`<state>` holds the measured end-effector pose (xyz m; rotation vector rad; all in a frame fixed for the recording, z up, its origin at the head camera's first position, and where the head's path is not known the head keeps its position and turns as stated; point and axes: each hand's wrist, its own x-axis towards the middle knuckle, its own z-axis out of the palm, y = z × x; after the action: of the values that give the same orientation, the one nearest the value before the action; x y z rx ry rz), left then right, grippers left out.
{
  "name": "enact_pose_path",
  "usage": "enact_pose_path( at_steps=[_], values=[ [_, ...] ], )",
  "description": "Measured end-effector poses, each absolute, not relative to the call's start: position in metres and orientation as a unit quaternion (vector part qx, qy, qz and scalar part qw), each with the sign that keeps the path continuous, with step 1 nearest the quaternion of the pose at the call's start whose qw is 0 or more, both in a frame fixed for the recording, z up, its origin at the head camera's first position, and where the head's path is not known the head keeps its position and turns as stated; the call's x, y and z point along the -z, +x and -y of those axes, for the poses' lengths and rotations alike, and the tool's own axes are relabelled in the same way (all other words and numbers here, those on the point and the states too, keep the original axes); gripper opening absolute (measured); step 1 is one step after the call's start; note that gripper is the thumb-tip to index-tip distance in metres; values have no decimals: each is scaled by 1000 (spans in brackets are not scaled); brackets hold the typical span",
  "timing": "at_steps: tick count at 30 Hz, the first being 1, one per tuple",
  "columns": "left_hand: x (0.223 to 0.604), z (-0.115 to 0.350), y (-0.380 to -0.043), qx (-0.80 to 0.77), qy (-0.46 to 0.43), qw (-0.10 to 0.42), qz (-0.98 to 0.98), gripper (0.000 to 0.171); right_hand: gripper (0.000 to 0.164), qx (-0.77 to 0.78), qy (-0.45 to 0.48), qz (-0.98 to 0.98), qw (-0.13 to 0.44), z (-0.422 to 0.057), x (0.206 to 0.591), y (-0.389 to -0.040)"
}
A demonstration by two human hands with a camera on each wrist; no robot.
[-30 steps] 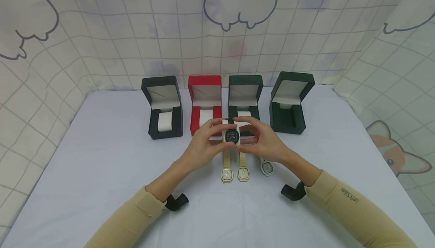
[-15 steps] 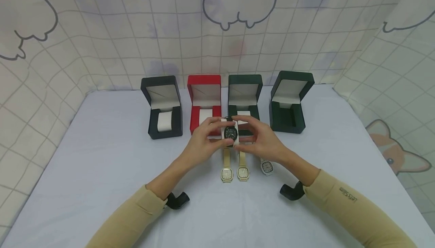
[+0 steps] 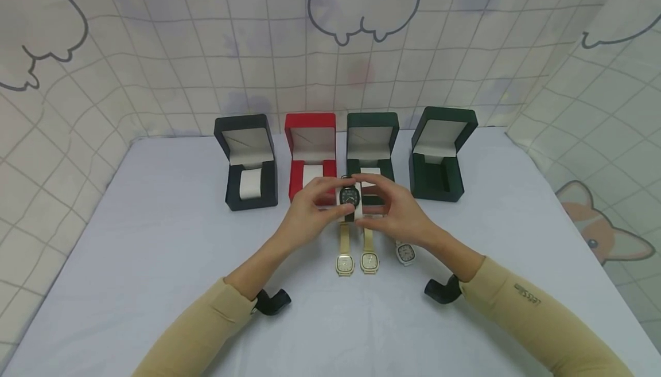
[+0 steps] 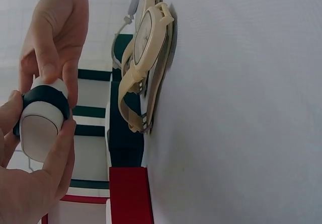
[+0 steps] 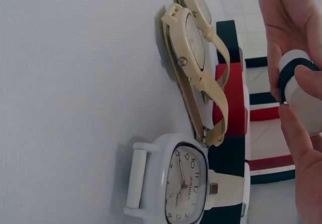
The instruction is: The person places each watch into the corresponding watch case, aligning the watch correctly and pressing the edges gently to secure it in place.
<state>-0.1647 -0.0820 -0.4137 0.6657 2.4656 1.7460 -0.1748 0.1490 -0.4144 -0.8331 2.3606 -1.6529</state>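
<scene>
Both hands hold a white watch cushion (image 3: pixel 358 209) with a black watch (image 3: pixel 349 195) strapped round it, above the table at the centre of the head view. The left hand (image 3: pixel 308 208) pinches the watch, thumb at the dial's lower edge and fingers at the top. From the other side, the right hand (image 3: pixel 400 208) grips the cushion between fingers and thumb. In the left wrist view the dark strap (image 4: pixel 48 95) circles the cushion; the dial is hidden there. Closer to the person stand two cream watches (image 3: pixel 345 264) and a white watch (image 3: pixel 405 254).
Along the back stand open watch boxes: a dark one (image 3: pixel 232 193) and a red one (image 3: pixel 296 179), each with a white cushion, then a green one (image 3: pixel 387 169) with a cushion. The rightmost green box (image 3: pixel 439 190) has a bare interior. Patterned cloth (image 3: pixel 330 78) hangs behind.
The watch dial has shifted upward on the cushion, away from the person. The left thumb has moved up with it; the right hand has barely moved.
</scene>
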Motion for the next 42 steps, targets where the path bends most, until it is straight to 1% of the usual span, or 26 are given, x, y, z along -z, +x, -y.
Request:
enact_pose_path(
  at_steps=[6,13,30,36,42],
  values=[
    [415,82,-165,-576,211,29,-789,55,85,554,-266,-784,82,-149,413,-176],
    [415,82,-165,-576,218,33,-787,57,84,557,-264,-783,81,-152,415,-175],
    [415,80,-164,-584,238,52,-774,57,81,558,-278,-777,86,-162,416,-175],
    [416,77,-164,-580,235,53,-779,59,80,541,-276,-790,83,-163,415,-175],
    [416,75,-164,-586,236,55,-773,56,80,525,-266,-804,85,-164,413,-174]
  ],
)
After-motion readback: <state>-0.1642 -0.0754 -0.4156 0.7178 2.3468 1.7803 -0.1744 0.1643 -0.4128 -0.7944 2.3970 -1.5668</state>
